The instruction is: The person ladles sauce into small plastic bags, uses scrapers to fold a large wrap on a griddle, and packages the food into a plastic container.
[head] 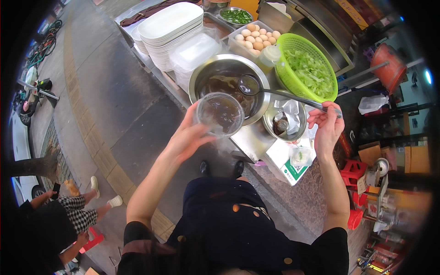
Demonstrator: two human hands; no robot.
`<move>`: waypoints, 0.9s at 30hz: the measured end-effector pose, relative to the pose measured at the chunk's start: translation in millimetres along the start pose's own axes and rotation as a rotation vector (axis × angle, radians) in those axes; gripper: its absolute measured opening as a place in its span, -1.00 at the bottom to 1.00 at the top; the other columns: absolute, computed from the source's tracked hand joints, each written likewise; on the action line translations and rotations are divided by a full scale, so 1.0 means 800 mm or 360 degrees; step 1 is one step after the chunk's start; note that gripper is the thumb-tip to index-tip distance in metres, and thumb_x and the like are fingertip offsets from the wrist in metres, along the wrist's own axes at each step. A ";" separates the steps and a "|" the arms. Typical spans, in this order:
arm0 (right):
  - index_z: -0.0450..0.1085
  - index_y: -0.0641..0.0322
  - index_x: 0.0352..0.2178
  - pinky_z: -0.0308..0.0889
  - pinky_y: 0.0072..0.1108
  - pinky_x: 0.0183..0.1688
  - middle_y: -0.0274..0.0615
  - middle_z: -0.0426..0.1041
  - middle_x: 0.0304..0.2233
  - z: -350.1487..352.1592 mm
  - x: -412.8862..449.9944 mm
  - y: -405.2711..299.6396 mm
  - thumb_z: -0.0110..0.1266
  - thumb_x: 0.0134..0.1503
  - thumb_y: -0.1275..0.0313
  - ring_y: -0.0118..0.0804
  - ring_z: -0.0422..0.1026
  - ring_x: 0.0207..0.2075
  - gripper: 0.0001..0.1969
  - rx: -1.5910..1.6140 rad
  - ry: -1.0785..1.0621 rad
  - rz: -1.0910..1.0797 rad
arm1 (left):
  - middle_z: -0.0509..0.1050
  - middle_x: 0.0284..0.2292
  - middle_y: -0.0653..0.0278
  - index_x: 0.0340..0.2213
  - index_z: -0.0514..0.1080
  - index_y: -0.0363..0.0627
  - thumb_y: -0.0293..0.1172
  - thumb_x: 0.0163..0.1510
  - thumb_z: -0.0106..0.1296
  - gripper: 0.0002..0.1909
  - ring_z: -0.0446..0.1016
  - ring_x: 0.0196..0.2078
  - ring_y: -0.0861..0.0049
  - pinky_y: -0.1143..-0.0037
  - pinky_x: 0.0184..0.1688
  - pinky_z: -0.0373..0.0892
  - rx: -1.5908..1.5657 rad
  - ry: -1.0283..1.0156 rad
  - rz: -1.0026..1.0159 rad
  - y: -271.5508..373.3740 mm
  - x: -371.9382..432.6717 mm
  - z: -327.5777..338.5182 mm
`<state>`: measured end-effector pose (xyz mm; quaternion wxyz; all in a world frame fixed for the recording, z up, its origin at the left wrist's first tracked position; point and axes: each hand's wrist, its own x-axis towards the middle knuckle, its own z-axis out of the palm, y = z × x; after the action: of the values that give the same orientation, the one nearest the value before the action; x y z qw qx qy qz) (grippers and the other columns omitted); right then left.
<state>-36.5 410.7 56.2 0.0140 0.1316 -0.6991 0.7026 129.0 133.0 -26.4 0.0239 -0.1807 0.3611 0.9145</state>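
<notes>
My left hand (190, 135) grips a round clear plastic bowl (221, 113) over the near edge of a steel basin (263, 99). Brown liquid (215, 82) fills the lower part of the basin. A ladle (292, 95) with a long dark handle is held near its end by my right hand (328, 127); its bowl-shaped head is over the liquid. Brown shows through the clear bowl, but I cannot tell whether that is its contents or the basin behind. Below the ladle handle, a smaller steel bowl (267, 129) holds a foil packet (292, 113) and something dark.
Stacked white plates (172, 20) and clear plastic containers (194, 48) stand left of the basin. Behind are a tub of eggs (254, 36), a squeeze bottle (269, 56), chopped greens (236, 15) and a green colander (282, 43) of lettuce. A seated person (51, 227) is at lower left.
</notes>
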 end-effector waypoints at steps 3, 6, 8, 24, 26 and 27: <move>0.21 0.37 -0.31 0.29 -0.64 -0.63 0.00 0.40 -0.58 0.000 -0.010 -0.016 -0.30 0.24 0.35 -0.34 0.38 -0.65 -0.75 0.0037 -0.0006 0.0031 | 0.12 0.06 0.26 0.17 -0.12 0.14 -0.71 -0.04 -0.24 -0.24 0.28 0.00 0.43 0.31 -0.07 0.36 0.0011 -0.0027 -0.0007 -0.006 0.015 0.007; 0.19 0.37 -0.30 0.30 -0.63 -0.62 0.01 0.40 -0.57 0.004 -0.033 -0.015 -0.32 0.24 0.35 -0.34 0.38 -0.64 -0.75 0.0055 -0.0023 0.0001 | 0.12 0.06 0.25 0.17 -0.11 0.14 -0.72 -0.04 -0.24 -0.24 0.29 0.00 0.42 0.30 -0.07 0.36 0.0013 -0.0021 -0.0021 -0.010 0.028 0.015; 0.16 0.38 -0.28 0.34 -0.59 -0.60 0.04 0.41 -0.57 0.007 -0.057 -0.012 -0.35 0.25 0.37 -0.32 0.39 -0.64 -0.77 0.0011 -0.0058 -0.0130 | 0.12 0.05 0.24 0.16 -0.11 0.13 -0.71 -0.05 -0.23 -0.24 0.30 -0.01 0.40 0.31 -0.08 0.38 0.0032 -0.0021 -0.0011 -0.011 0.033 0.019; 0.19 0.36 -0.25 0.34 -0.60 -0.55 0.01 0.41 -0.52 0.022 -0.054 0.072 -0.33 0.25 0.36 -0.33 0.40 -0.59 -0.76 0.0180 0.0088 0.0089 | 0.05 0.10 0.18 0.17 -0.18 0.15 -0.72 -0.07 -0.23 -0.19 0.17 0.10 0.29 0.18 0.00 0.26 0.0027 -0.0023 -0.0059 -0.019 -0.006 0.006; 0.19 0.36 -0.23 0.35 -0.60 -0.53 -0.01 0.40 -0.51 0.030 -0.058 0.100 -0.32 0.25 0.36 -0.34 0.40 -0.56 -0.76 0.0103 -0.0027 -0.0013 | 0.06 0.10 0.20 0.17 -0.15 0.15 -0.72 -0.08 -0.22 -0.19 0.21 0.07 0.33 0.25 -0.06 0.32 -0.0015 -0.0040 -0.0049 -0.022 -0.015 0.005; 0.19 0.36 -0.23 0.36 -0.59 -0.52 -0.01 0.40 -0.49 0.036 -0.061 0.114 -0.32 0.25 0.37 -0.34 0.40 -0.55 -0.76 0.0094 -0.0079 -0.0064 | 0.06 0.10 0.20 0.17 -0.15 0.15 -0.72 -0.08 -0.22 -0.19 0.21 0.07 0.33 0.25 -0.06 0.32 -0.0013 -0.0025 -0.0047 -0.023 -0.020 0.005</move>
<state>-2.8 388.3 -43.1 0.0068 0.1633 -0.6753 0.7192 145.9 150.6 -29.6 0.0396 -0.1789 0.3543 0.9170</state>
